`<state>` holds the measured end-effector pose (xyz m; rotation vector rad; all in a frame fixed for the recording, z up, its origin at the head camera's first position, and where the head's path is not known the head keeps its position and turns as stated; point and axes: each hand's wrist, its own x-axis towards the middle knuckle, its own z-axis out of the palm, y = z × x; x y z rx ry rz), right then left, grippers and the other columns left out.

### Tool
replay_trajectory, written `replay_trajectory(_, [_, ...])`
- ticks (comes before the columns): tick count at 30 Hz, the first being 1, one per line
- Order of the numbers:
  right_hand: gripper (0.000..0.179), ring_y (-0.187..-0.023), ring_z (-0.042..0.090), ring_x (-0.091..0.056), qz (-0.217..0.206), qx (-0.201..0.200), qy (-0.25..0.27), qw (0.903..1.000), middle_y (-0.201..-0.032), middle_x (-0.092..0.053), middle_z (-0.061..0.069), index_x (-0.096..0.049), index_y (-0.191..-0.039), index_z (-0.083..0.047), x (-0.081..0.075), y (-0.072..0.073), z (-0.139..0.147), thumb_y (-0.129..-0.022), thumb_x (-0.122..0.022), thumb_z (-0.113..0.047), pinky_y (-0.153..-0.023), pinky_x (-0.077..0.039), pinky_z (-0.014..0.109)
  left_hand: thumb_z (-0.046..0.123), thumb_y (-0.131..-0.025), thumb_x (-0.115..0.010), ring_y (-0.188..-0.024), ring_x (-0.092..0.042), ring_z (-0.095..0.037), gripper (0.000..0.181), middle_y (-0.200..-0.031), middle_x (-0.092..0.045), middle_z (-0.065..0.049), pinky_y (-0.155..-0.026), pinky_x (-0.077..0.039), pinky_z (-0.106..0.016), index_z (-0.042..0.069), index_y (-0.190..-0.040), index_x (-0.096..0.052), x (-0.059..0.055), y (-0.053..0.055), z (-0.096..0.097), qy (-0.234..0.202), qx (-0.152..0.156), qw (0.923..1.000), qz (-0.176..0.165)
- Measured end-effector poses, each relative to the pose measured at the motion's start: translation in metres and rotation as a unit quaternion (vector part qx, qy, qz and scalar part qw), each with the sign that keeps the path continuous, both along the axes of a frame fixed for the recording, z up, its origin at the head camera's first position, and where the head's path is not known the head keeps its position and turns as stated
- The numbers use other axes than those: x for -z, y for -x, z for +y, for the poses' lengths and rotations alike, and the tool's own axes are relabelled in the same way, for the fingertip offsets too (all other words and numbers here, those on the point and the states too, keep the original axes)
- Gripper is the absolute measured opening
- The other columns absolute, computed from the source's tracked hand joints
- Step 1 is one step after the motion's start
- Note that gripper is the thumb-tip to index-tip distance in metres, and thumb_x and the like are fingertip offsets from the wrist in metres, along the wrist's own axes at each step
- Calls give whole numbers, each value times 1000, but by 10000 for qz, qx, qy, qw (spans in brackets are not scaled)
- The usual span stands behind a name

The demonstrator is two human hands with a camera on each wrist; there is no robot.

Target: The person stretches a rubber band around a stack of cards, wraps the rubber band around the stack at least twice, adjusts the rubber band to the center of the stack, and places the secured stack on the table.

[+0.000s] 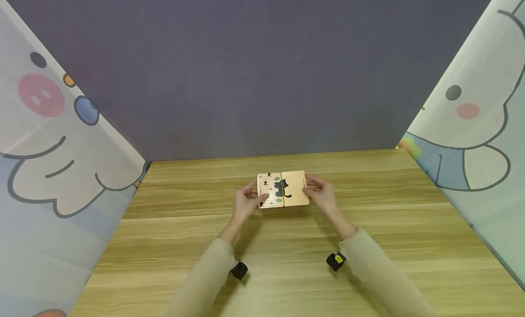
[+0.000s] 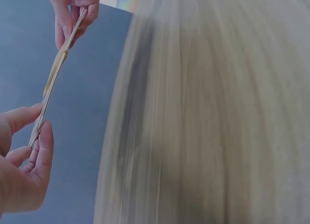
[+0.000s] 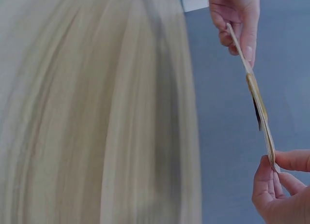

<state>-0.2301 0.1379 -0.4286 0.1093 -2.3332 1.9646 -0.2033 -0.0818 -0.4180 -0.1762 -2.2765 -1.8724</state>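
A small notebook [image 1: 295, 188] with a black cat and fence picture on its left half and plain beige on its right is held up over the table. A yellow elastic band [image 1: 282, 196] runs across its middle. My left hand [image 1: 245, 202] pinches the left edge, thumb on the near face and fingers behind. At the opposite edge my right hand [image 1: 322, 194] grips it the same way. Both wrist views show the notebook edge-on, its thin layered pages [image 3: 269, 144] between the right thumb and fingers, and the band [image 2: 65, 52] around the middle.
Beneath the hands lies a wood-grain table [image 1: 180, 244]. A dark grey panel [image 1: 262, 80] rises along its back edge. Cartoon-printed curtains [image 1: 82, 157] hang at both sides. Small black devices [image 1: 239, 270] sit at both wrists, under light sleeves [image 1: 205, 276].
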Motion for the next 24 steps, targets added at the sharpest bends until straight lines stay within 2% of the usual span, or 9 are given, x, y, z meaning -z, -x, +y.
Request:
replay_trajectory(4, [43, -88, 33, -59, -41, 52, -198, 9998, -105, -56, 28, -51, -119, 7, 4, 8, -2, -76, -60, 10, -61, -48, 17, -4, -71, -70, -51, -54, -22, 60, -78, -59, -27, -51, -48, -50, -8, -125, -44, 14, 16, -4, 13, 175, 9998, -54])
replay_trajectory(6, [44, -88, 33, -58, -132, 44, -265, 9996, -105, -56, 27, -51, -119, 7, 6, 12, -3, -76, -60, 9, -61, -48, 16, -4, -71, -70, -46, -52, -17, 61, -76, -60, -25, -50, -49, -48, -6, -126, -44, 24, 24, -5, -5, 207, 9997, -130])
replay_trajectory(9, [44, -87, 31, -57, -257, 23, -458, 9986, -106, -55, 27, -50, -120, 7, 9, 18, -3, -77, -60, 8, -61, -48, 17, -1, -71, -71, -42, -49, -11, 61, -73, -61, -19, -45, -51, -38, -3, -126, -45, 36, 35, -6, 61, 117, 9995, -277])
replay_trajectory(11, [44, -85, 29, -57, -365, 42, -551, 9978, -106, -55, 26, -50, -120, 6, 12, 23, -3, -77, -60, 7, -61, -48, 18, 0, -71, -72, -40, -48, -9, 61, -71, -61, -16, -44, -50, -35, -1, -126, -46, 40, 40, -4, 148, 20, 9990, -415])
replay_trajectory(15, [45, -85, 29, -57, -542, 132, -697, 9960, -106, -55, 26, -51, -119, 6, 18, 32, -3, -75, -60, 8, -61, -49, 19, 2, -71, -72, -39, -47, -11, 60, -70, -61, -14, -44, -49, -38, 1, -126, -47, 45, 47, -2, 287, -74, 9978, -586])
replay_trajectory(19, [44, -91, 32, -56, -635, 121, -755, 9951, -105, -55, 27, -51, -119, 8, 25, 39, -2, -75, -60, 9, -61, -49, 19, 3, -71, -73, -39, -50, -15, 60, -70, -61, -17, -44, -49, -38, 0, -125, -48, 50, 53, -1, 332, -38, 9970, -702])
replay_trajectory(24, [43, -94, 31, -54, -890, 167, -769, 9929, -105, -55, 25, -52, -118, 6, 34, 46, -2, -76, -61, 7, -59, -47, 20, 2, -70, -73, -41, -50, -15, 60, -65, -58, -10, -47, -51, -37, 1, -125, -48, 58, 59, 0, 275, -39, 9951, -950])
